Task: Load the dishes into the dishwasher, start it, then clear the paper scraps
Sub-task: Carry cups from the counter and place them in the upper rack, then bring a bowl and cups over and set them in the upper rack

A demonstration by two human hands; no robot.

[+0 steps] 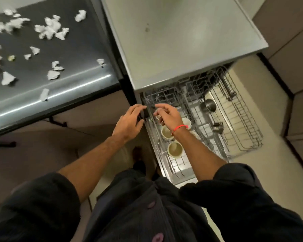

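left grip [129,122] apart at dishwasher [182,41] edge | right grip [166,116] loosely curled, empty, over rack [243,119]

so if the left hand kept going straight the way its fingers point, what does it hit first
Probably the front edge of the upper rack of the dishwasher, just ahead of the left hand; depth is hard to judge from above.

Pulled-out wire rack [241,109] open from above, cups [175,148] filling its left, metal cups [210,105] mid-rack

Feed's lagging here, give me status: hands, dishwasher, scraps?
Left hand open at dishwasher edge; right hand curled over the racks, hold unclear. Cups loaded, racks out. Paper scraps uncleared on table.
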